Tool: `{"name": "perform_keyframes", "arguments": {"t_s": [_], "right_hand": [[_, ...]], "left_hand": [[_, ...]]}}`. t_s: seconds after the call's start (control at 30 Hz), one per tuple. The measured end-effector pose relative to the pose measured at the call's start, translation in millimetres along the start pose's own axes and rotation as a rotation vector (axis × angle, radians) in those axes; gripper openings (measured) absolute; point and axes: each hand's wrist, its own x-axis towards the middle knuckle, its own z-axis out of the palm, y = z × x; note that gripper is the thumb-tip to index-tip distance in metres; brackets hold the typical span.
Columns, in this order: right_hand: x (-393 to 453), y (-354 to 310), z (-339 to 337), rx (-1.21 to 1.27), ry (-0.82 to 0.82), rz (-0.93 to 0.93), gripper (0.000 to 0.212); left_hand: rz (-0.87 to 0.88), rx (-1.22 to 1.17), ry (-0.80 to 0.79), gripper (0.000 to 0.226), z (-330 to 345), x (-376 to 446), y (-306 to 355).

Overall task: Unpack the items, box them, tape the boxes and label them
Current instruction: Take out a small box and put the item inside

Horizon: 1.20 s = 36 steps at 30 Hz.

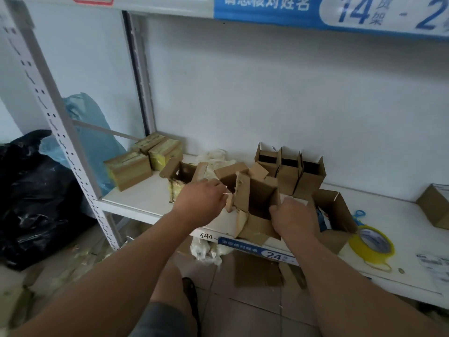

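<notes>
On the white shelf (145,203), both hands grip an open cardboard box (257,203).

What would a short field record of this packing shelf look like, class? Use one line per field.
setting: white metal shelf against a wall
left hand: left hand pinches a flap of the open box
right hand: right hand grips the box's right wall
box state: flaps up, not taped
taped boxes: three sealed boxes at the shelf's left
empty boxes: row of three open boxes behind
tape: yellow tape roll on the shelf at right
floor: black bag, cardboard scraps
</notes>
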Motion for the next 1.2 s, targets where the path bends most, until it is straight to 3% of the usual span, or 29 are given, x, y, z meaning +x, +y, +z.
{"name": "perform_keyframes", "arguments": {"t_s": [0.23,0.5,0.6,0.73,1.07,1.2], "right_hand": [[-35,-97,26,-0.009,-0.03,-0.148,0.019],[-50,-215,93,0.001,-0.13,-0.309,0.016],[-44,-246,123,0.023,-0.17,-0.331,0.013],[-29,-271,153,0.022,-0.192,-0.337,0.014],[16,-298,220,0.065,-0.079,-0.271,0.016],[20,-299,230,0.066,-0.094,-0.26,0.02]], "left_hand": [[-0.138,0.03,0.177,0.041,-16,-74,-65],[-0.424,0.104,0.131,0.037,-19,-147,-160],[-0.616,0.094,0.111,0.019,-6,-157,-190],[-0.786,0.046,0.136,0.017,4,-154,-212],[-0.922,-0.168,0.191,0.05,68,-120,-243],[-0.893,-0.182,0.167,0.046,86,-111,-243]]}}
